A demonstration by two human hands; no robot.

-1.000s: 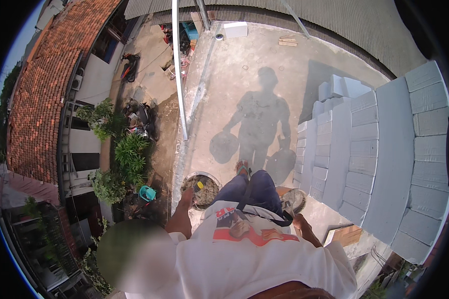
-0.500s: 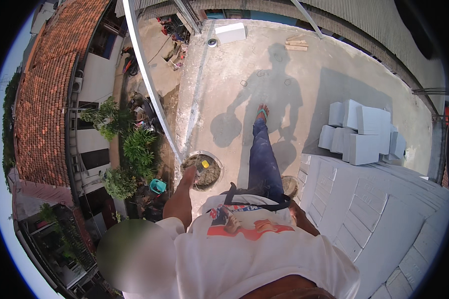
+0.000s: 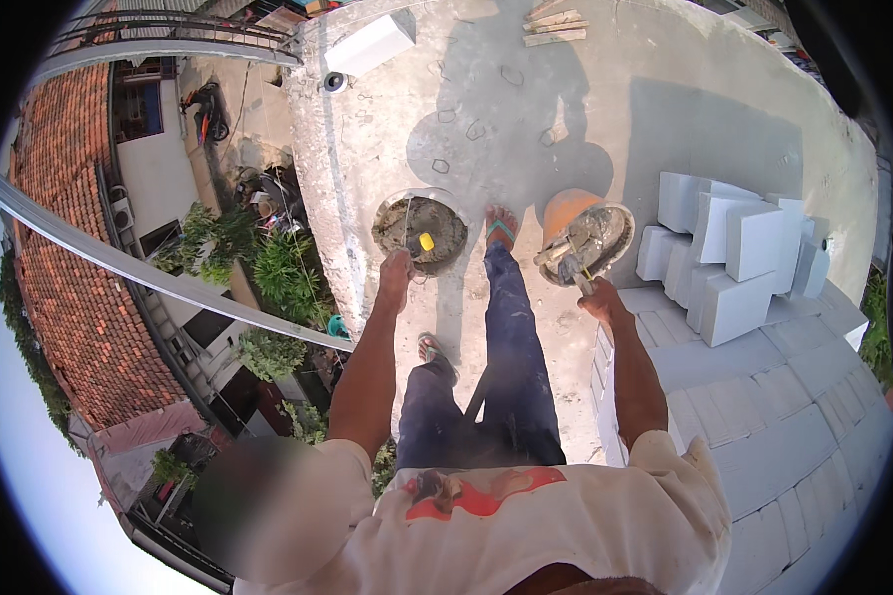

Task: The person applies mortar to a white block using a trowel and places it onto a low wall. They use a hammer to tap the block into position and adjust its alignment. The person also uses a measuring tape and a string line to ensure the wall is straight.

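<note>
My left hand (image 3: pixel 397 272) is closed at the near rim of a round bucket (image 3: pixel 378 235), and a thin handle wire runs up over its mouth. Wet grey mortar (image 3: pixel 435 220) fills the bucket, with a yellow object (image 3: pixel 427 241) on top. On the right, my right hand (image 3: pixel 598 297) is closed at the near edge of an orange bucket (image 3: pixel 569 208), which is tilted. Mortar-caked tools (image 3: pixel 569 264) lie across its mouth; their exact kind is unclear. My fingers partly hide the grip there.
White blocks (image 3: pixel 739 243) are piled on the right, above a large stack of blocks (image 3: pixel 764 421). A long metal beam (image 3: pixel 169 268) crosses the left, past the slab's edge. At the far end lie a white block (image 3: pixel 370 45), a roll (image 3: pixel 334 81) and wood pieces (image 3: pixel 556 28).
The view has tipped further down, and both arms now show fully. The orange bucket and my right hand have come into clear view. My feet have stepped along the concrete.
</note>
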